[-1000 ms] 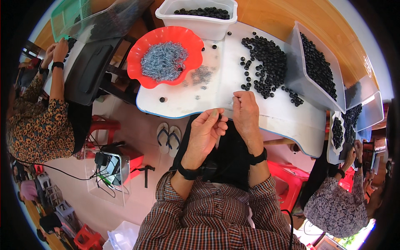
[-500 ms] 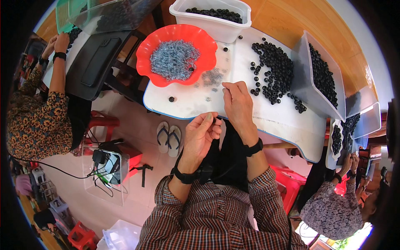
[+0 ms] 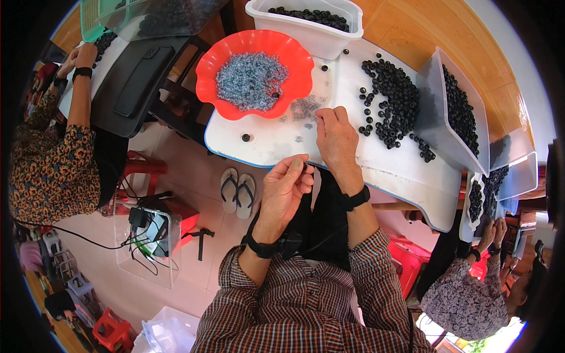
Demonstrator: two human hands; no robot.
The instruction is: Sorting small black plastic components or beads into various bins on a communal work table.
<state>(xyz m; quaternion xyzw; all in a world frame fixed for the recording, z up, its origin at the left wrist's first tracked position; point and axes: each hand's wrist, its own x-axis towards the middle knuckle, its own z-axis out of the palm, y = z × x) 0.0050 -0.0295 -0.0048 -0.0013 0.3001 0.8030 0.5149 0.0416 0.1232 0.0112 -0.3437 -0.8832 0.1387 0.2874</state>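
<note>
Left hand [image 3: 285, 185] hovers off the desk's [image 3: 400, 170] near edge, fingertips pressed together on something too small to tell, while the right hand [image 3: 336, 138] rests fingers-down among scattered clear rings [image 3: 303, 109] beside the red bowl [image 3: 209, 76].

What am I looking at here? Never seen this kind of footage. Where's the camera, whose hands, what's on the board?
No machine here: a person works with bare hands. The one view comes from a fisheye camera worn on the head, looking down, so straight edges bend. The left hand is raised near the lap, fingertips pinched together; whatever it pinches is too small to tell. The right hand rests on the white board, fingertips at some small grey bits. On the board: a red bowl of grey bits, a pile of black beads, and white bins of black beads at the edges. Other people sit at both sides.
</note>
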